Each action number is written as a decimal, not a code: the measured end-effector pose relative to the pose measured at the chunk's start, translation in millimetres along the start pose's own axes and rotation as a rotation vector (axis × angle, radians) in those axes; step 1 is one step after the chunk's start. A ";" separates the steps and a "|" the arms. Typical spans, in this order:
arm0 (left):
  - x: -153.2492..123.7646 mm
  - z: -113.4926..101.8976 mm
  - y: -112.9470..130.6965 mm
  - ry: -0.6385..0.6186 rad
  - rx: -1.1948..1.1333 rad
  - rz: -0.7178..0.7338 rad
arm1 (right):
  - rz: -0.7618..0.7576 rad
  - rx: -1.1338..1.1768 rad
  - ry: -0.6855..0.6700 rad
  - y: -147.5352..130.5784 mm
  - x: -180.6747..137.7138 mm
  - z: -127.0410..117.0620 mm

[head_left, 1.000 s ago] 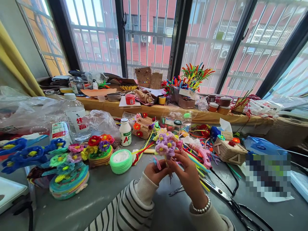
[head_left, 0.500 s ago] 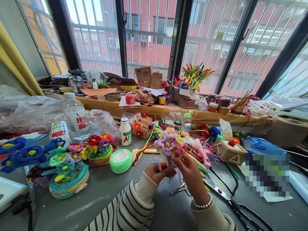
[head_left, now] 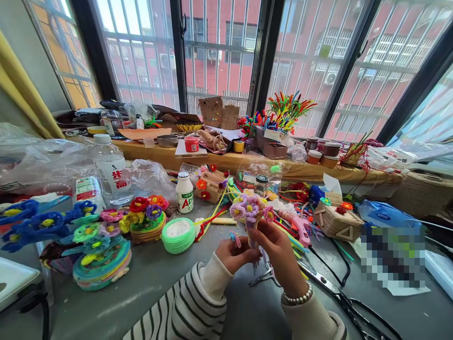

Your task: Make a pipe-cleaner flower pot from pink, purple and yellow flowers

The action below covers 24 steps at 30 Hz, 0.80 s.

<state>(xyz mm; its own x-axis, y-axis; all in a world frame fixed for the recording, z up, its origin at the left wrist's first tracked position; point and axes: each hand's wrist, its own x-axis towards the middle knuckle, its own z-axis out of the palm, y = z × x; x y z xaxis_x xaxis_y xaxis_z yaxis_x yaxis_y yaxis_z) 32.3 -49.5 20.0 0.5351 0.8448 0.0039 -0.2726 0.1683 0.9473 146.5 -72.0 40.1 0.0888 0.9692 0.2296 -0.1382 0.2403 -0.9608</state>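
A small bouquet of pipe cleaner flowers (head_left: pixel 250 208), lilac, pink and cream with yellow centres, stands upright between my two hands. My right hand (head_left: pixel 274 245) pinches its wrapped stem just below the blooms. My left hand (head_left: pixel 235 255) is closed around the lower stem, and a small pink and blue pipe cleaner piece (head_left: pixel 235 239) pokes up at its fingers. Stem ends hang below the hands. Just under the hands lie small silver scissors (head_left: pixel 267 277), partly hidden by my right wrist.
Large black-handled scissors (head_left: pixel 339 293) and a pink glue gun (head_left: pixel 300 226) with its cord lie at right. Left are a green tape roll (head_left: pixel 178 235), a white bottle (head_left: pixel 184 192), a water bottle (head_left: pixel 110 172) and flower-topped coiled pots (head_left: pixel 102 264). A flower-trimmed stick box (head_left: pixel 338 222) stands right.
The bouquet has turned and tilted slightly, so its lilac flowers face me more. My right hand has shifted slightly on the stem; my left hand stays nearly in place.
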 end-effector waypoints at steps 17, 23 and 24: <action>-1.7 -2.3 3.7 0.040 -0.237 -0.151 | -0.171 -0.171 0.054 -10.2 4.1 -17.0; -1.4 -1.7 1.8 0.058 -0.164 -0.141 | -0.284 -0.319 0.069 -10.4 4.7 -15.4; -1.4 -1.8 1.4 0.060 -0.150 -0.130 | -0.297 -0.337 0.082 -10.0 4.7 -15.6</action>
<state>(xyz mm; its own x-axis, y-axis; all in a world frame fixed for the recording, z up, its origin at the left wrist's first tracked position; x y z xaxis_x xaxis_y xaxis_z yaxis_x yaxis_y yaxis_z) 29.7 -49.5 20.7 0.5262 0.8390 -0.1382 -0.3227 0.3474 0.8804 163.6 -70.7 48.4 0.1561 0.8502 0.5027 0.2330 0.4629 -0.8552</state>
